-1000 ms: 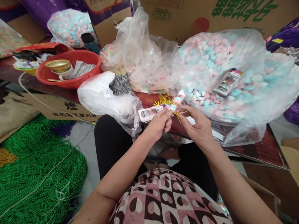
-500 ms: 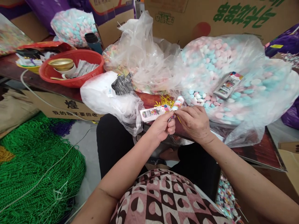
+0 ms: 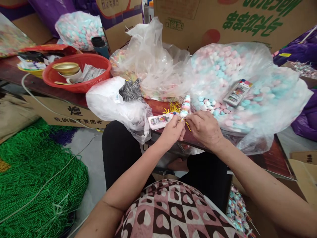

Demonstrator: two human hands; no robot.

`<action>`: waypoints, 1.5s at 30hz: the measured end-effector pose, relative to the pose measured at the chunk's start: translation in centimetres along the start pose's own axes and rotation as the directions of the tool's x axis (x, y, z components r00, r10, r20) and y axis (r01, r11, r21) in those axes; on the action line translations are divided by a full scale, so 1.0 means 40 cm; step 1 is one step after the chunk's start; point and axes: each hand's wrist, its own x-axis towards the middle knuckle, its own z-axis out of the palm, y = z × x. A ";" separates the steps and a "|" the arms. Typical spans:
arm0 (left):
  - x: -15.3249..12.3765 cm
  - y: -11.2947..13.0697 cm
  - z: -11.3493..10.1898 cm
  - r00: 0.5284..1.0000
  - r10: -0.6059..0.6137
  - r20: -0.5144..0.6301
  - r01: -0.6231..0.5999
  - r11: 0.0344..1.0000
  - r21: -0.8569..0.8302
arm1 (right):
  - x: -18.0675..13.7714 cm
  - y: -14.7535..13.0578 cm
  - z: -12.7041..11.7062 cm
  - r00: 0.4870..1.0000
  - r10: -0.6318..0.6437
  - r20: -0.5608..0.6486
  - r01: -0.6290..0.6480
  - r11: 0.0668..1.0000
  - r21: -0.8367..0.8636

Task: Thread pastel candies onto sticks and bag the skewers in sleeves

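My left hand (image 3: pixel 172 130) and my right hand (image 3: pixel 205 127) meet fingertip to fingertip at the table's front edge. Between them they pinch the lower end of a small packet of pastel candies (image 3: pixel 185 106) that stands nearly upright, together with a thin yellow tie (image 3: pixel 188 125). A printed card (image 3: pixel 160 120) sticks out to the left under my left fingers. Loose yellow ties (image 3: pixel 173 107) lie just behind. A big clear bag of pink, blue and white candies (image 3: pixel 237 82) lies open to the right.
A red basket (image 3: pixel 76 74) with a gold bowl and paper sits at the back left. White and clear plastic bags (image 3: pixel 114 100) crowd the middle. Cardboard boxes (image 3: pixel 213 19) line the back. Green cord (image 3: pixel 37 185) is heaped on the floor at left.
The candy packet has tipped from slanting right to nearly upright. My right hand has closed in on my left, and both now pinch at the packet's lower end.
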 end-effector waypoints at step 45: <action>0.016 0.040 0.014 0.991 0.040 0.131 -0.007 0.969 -0.247 | -0.085 -0.066 -0.060 0.912 0.406 -0.059 -0.326 0.803 0.499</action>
